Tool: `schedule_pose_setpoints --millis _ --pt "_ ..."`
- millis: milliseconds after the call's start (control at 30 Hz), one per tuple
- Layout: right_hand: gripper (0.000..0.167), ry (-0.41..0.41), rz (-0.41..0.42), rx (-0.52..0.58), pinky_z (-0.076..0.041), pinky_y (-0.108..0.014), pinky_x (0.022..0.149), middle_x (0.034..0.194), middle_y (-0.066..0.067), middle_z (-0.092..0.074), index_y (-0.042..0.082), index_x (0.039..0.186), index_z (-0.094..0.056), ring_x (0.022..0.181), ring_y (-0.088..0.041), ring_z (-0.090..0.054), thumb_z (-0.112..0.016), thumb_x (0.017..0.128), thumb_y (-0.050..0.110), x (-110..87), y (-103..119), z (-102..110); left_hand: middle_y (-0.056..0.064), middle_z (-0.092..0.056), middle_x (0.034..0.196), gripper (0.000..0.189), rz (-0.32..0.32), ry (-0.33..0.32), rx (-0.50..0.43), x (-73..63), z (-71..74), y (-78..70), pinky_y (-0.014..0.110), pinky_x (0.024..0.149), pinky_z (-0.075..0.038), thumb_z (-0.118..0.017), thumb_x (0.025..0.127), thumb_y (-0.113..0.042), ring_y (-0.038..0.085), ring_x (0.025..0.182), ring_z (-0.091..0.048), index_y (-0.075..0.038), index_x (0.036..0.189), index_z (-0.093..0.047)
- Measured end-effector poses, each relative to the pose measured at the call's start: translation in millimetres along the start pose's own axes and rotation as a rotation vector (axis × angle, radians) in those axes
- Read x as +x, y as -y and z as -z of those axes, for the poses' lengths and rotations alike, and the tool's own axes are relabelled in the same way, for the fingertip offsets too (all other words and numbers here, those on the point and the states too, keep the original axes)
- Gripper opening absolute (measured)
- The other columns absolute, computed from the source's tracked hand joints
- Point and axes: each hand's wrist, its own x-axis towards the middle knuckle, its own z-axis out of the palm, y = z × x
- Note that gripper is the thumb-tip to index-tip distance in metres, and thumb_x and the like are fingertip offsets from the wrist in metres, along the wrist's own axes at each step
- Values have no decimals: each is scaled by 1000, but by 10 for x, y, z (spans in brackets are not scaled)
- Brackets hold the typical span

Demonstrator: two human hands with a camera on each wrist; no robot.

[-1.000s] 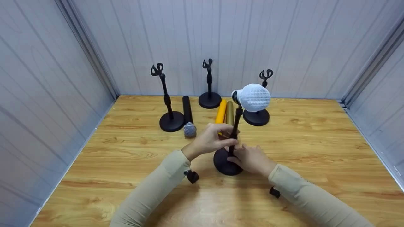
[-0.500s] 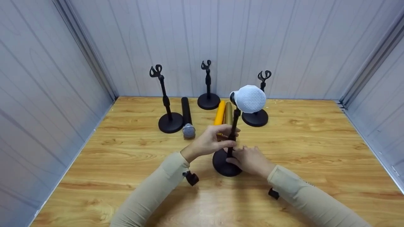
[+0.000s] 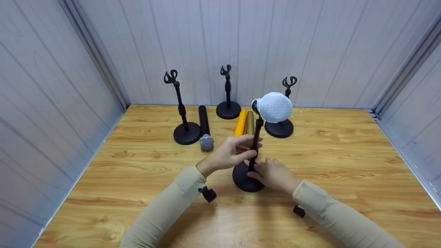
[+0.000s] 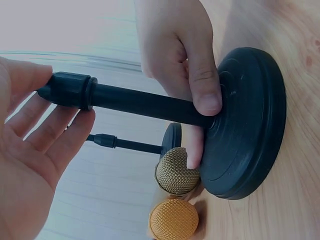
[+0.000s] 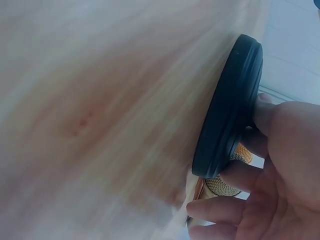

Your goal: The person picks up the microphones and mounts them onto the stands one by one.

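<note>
A black desktop microphone stand (image 3: 245,182) stands before me in the head view, with a white-headed microphone (image 3: 275,107) in its top clip. My left hand (image 3: 225,154) pinches the ribbed collar (image 4: 72,90) on the pole between thumb and fingers. Lower down, my right hand (image 3: 276,175) grips the foot of the pole, its thumb lying against it just over the round base (image 4: 250,125). Behind the stand lie a yellow microphone (image 3: 240,123) and a gold microphone (image 3: 250,123), side by side and partly hidden by the left hand. Their mesh heads show in the left wrist view.
Three more black stands with bare clips stand toward the back wall: a left one (image 3: 186,133), a middle one (image 3: 228,110) and a right one (image 3: 279,129). A black microphone with a grey head (image 3: 206,142) lies beside the left stand. Panelled walls bound the wooden table (image 3: 137,179).
Both hands keep their places on the stand. The left thumb has shifted slightly on the collar; otherwise only the head view sways a little.
</note>
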Motion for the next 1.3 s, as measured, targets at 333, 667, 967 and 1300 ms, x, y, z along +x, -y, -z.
schedule_pose_setpoints --millis 333,667,967,1300 --pt "37 -15 15 -5 -54 -51 69 115 -8 -73 6 127 -71 80 -34 -66 -64 101 31 1 -3 14 7 -72 112 34 -38 -59 123 9 -5 7 38 79 -59 -71 97 -12 18 98 -69 -3 130 -65" --pt "37 -12 18 19 -55 -49 70 114 -9 -72 6 129 -69 79 -31 -67 -64 101 31 13 -7 4 6 -72 116 33 -59 -89 103 60 55 -129 37 84 -58 -68 98 -11 19 102 -70 -3 130 -65" --pt "31 -7 -8 8 -55 -49 70 109 -8 -72 7 116 -74 76 -31 -67 -64 101 32 15 11 6 11 -58 143 52 3 31 -9 55 80 -188 38 97 -53 -63 98 2 21 126 -60 -1 148 -47" --pt "32 -6 -44 -3 -52 -45 59 89 -5 -68 10 80 -66 67 -29 -65 -65 100 34 9 20 -8 19 -67 124 62 -23 -10 74 35 -30 -80 40 90 -57 -69 90 11 26 113 -66 2 147 -46"
